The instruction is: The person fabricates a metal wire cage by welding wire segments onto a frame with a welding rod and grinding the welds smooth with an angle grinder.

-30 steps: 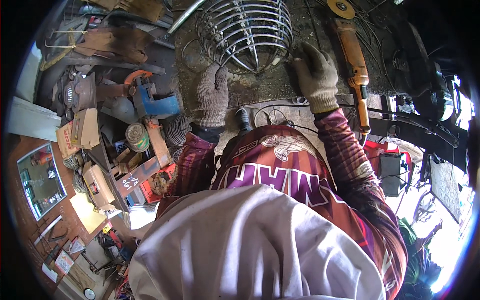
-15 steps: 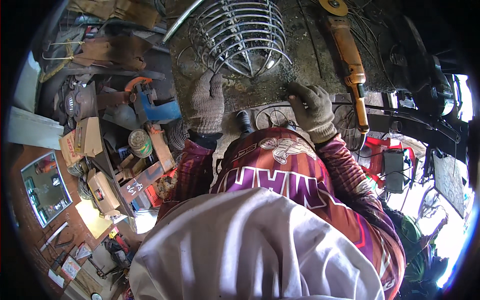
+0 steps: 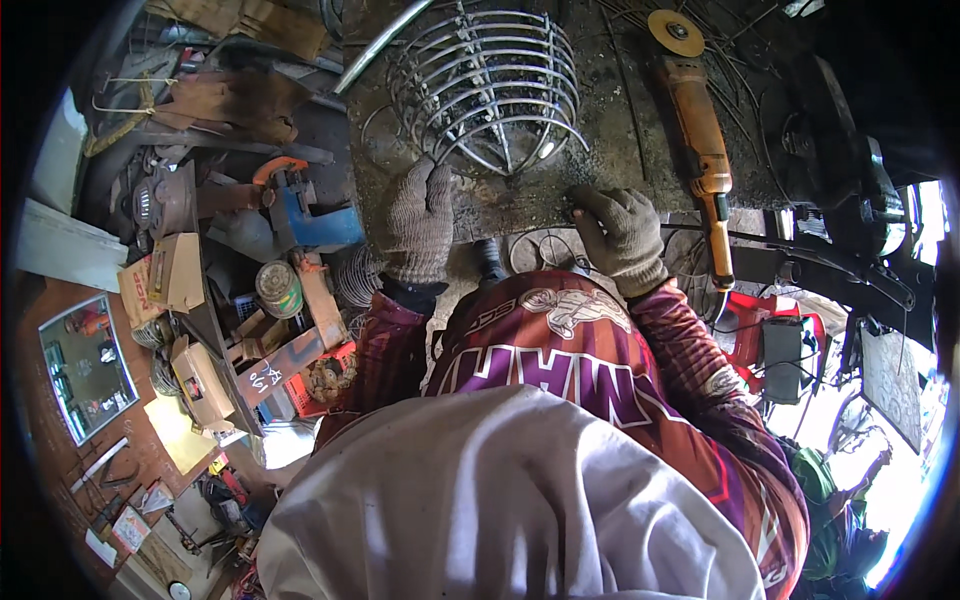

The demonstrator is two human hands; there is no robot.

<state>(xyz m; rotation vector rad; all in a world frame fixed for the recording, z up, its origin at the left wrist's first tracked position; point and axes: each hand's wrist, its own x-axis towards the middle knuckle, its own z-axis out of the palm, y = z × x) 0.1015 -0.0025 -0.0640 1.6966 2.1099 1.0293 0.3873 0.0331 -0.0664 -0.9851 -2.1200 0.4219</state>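
Observation:
A curved cage of shiny metal rods lies on the dark, grimy worktable. My left hand, in a knitted work glove, lies flat at the near left of the cage. Its fingers are stretched out, and their tips reach the cage's lower rim; whether they touch the wire I cannot make out. My right hand, gloved too, rests at the table's near edge. Its fingers are loosely bent, with the thumb apart, and nothing shows in it. Right of it lies an orange angle grinder with a tan disc.
A metal tube lies at the table's far left. Loose wires and rods are strewn around the grinder. At the left are a blue clamp-like tool, a can and cardboard boxes. A red-and-grey case stands at the right.
The view has shifted slightly, so the table and cage sit a little lower in the picture. My hands keep about the same places beside the cage and at the table edge.

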